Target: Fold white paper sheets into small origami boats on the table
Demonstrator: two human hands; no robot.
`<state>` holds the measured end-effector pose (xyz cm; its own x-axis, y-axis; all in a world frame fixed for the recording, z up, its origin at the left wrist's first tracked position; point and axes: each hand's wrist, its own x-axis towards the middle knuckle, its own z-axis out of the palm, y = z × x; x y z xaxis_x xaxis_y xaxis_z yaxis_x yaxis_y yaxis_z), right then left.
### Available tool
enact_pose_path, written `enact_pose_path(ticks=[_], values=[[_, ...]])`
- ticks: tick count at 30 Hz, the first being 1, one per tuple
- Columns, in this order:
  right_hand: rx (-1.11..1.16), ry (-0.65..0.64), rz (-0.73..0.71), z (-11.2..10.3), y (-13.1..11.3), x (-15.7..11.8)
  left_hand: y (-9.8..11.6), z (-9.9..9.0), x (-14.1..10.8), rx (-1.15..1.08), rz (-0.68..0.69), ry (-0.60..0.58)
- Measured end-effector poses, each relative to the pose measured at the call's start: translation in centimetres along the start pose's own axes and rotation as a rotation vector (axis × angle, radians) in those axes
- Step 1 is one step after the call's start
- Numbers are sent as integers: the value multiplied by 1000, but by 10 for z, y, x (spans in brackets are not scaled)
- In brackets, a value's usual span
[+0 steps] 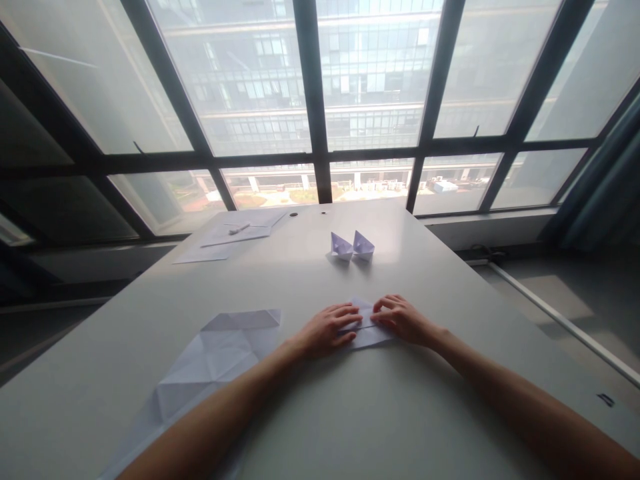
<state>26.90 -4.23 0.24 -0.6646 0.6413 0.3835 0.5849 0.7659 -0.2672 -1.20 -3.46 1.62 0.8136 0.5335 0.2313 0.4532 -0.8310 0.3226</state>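
A small white sheet of folded paper [370, 339] lies on the table between my two hands, with a crease running across its middle. My left hand [327, 330] rests on its left part, the fingers stretched out flat and the thumb held apart. On the right side, my right hand [403, 319] has its fingers bent and closed at the paper's edge; the exact grip of the thumb is hard to make out. Just beyond my hands stand two folded paper boats [342, 247], side by side, their pointed tips upward.
A larger creased sheet [215, 353] lies at the left, partly behind my left forearm. Farther back on the white table [280, 280] are several loose sheets [215, 252] with a small white object [239, 229] on top. Large windows stand behind the table's far edge.
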Motion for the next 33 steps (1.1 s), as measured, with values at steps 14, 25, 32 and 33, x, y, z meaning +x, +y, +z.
enact_pose_path(ticks=[14,25,32,33], values=[[40,-117,-9,-2,-21,4,1,-3,1,52,4,-31],[10,-137,-11,-5,-22,5,-7,1,1,138,-138,-54],[-39,-114,-45,-10,-22,6,-8,1,-1,163,-132,11],[-34,-107,-42,-9,-22,6,-9,2,-1,169,-130,19]])
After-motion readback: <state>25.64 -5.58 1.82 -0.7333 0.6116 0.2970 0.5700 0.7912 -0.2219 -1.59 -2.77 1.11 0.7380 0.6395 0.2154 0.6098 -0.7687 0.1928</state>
